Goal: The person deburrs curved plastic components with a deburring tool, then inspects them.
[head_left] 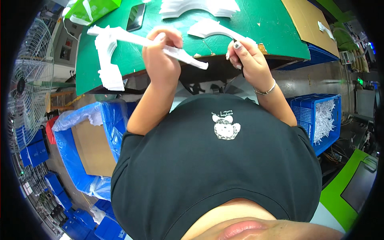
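Note:
My left hand (162, 60) is closed around a long white plastic part (188, 59), slim and curved, held over the near edge of the green table (168, 26). To the right, my right hand (253, 64) pinches a thin dark tool; only small bits of it show at the fingertips and below the palm, so its kind is unclear. Just beyond that hand, another white curved part (210, 29) lies on the table. Beside my left hand, a stack of similar white parts (108, 60) reaches the table's left edge. More white parts (198, 7) are piled at the far side.
A black phone (136, 17) and a green bag (94, 11) lie at the far left. Cardboard (316, 26) covers the right end. A blue crate (298, 110) with white scraps stands right; a plastic-lined blue bin (68, 148) and a fan (30, 80) stand left.

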Tool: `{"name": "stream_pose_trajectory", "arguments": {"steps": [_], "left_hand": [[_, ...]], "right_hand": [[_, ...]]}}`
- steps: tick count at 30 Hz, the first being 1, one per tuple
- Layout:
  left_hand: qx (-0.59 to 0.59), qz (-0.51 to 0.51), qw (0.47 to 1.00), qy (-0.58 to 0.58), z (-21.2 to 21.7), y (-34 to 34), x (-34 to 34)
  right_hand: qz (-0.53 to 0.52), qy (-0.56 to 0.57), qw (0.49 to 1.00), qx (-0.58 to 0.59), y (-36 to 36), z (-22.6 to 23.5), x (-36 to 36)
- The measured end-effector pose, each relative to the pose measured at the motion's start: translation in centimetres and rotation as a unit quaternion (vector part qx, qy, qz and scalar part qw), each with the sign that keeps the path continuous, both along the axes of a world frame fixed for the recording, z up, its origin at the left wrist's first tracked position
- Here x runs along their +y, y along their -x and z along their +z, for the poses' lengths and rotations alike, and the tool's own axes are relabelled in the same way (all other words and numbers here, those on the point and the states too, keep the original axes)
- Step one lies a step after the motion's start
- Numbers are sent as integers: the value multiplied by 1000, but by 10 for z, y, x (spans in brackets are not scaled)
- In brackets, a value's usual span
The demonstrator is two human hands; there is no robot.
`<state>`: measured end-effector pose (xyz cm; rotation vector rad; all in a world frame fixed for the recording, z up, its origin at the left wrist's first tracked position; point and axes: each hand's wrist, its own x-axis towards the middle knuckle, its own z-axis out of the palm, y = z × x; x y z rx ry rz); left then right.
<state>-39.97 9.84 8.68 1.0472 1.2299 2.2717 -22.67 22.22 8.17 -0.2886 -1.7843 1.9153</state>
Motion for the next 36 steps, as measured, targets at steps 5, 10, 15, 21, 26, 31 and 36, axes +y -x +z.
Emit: {"name": "stream_pose_trajectory", "arguments": {"steps": [5,10,15,21,26,31,36], "left_hand": [[-151,52,986,-58,13,-11,1],[-207,-189,951,-129,-14,-23,-5],[-176,-327,907,-196,-28,-31,-8],[-91,-300,939,-143,-30,-34,-16],[-77,-317,935,-138,-41,-30,-17],[-80,-306,939,-131,-43,-31,-19],[-62,-317,934,-150,-32,-31,-24]], "right_hand": [[-136,-129,982,9,4,9,4],[-144,-117,982,48,17,19,-2],[-142,-5,984,108,27,28,-18],[-95,22,987,128,20,40,-22],[-124,7,985,123,19,44,-26],[-114,-49,987,98,12,50,-23],[-57,-61,994,73,4,53,-14]]}}
